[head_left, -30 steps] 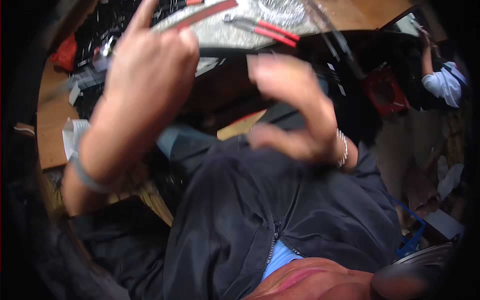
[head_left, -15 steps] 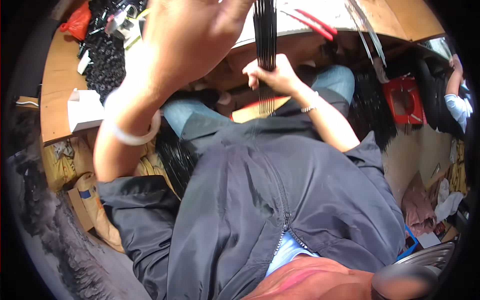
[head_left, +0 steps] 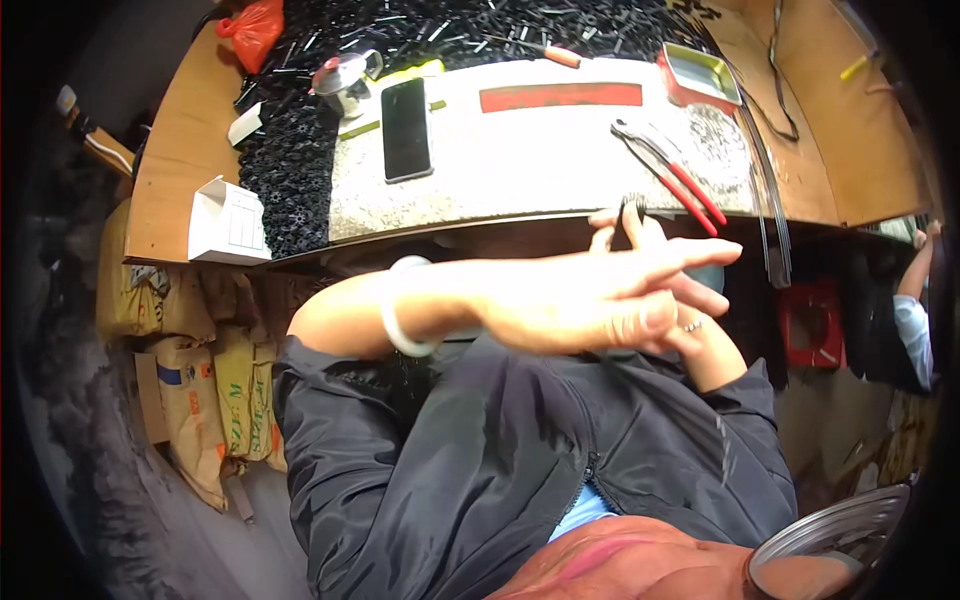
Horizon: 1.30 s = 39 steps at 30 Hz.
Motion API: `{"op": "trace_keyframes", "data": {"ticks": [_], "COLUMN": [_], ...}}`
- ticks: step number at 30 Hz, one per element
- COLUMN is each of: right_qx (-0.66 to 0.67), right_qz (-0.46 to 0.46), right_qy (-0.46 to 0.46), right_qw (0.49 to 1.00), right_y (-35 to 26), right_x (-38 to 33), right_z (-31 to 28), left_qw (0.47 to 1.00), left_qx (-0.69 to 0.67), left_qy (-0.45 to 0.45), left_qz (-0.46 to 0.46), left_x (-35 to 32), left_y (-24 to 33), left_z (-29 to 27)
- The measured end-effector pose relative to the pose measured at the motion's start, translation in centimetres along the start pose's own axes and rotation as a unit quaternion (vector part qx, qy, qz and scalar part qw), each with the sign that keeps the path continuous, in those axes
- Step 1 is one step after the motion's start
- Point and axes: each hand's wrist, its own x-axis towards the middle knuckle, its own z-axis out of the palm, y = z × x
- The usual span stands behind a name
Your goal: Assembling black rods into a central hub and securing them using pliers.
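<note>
My left hand [head_left: 600,305] reaches across to the right, above my right forearm, its fingers stretched out and holding nothing I can see. Behind it, near the table's front edge, my right hand [head_left: 648,232] is partly covered. Dark ends of a bundle of thin black rods [head_left: 630,204] show between its thumb and fingers; the rest of the bundle is hidden. Closest on the tabletop are red-handled pliers [head_left: 672,175], lying with the handles toward me.
A phone [head_left: 406,130], a red strip [head_left: 560,96], a metal cup [head_left: 345,85] and a rectangular tin [head_left: 700,78] sit on the table. Small black parts [head_left: 290,190] are heaped behind and left, beside a white box [head_left: 228,222]. Long rods [head_left: 765,190] overhang the right edge.
My left hand has come down and right, crossing over my right forearm. My right hand has shifted right, and the rods no longer stand out in full. More of the tabletop shows.
</note>
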Motion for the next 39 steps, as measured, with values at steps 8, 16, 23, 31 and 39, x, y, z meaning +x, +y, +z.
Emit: {"op": "trace_keyframes", "data": {"ticks": [8,16,23,31,39], "right_qx": [-0.133,-0.098,-0.098,-0.084,-0.105], "right_qz": [-0.145,-0.127,-0.129,-0.130,-0.150], "right_qy": [-0.003,0.020,0.030,0.010,0.012], "right_qw": [0.980,0.987,0.986,0.988,0.983], "right_y": [1.4,0.8,0.7,0.6,0.7], "right_x": [2.4,3.4,3.4,3.5,2.3], "right_z": [-0.4,-1.0,-1.9,-1.5,-1.5], "left_qw": [0.387,0.345,0.349,0.497,0.533], "left_qx": [0.813,0.760,0.764,0.595,0.562], "left_qy": [0.360,0.343,0.289,0.517,0.577], "left_qz": [-0.245,-0.431,-0.458,-0.364,-0.259], "left_x": [-5.1,-3.6,-2.1,1.9,0.4], "left_y": [-1.6,-0.8,-0.2,-2.9,-4.1], "left_z": [-26.6,-31.0,-30.9,-32.8,-35.1]}}
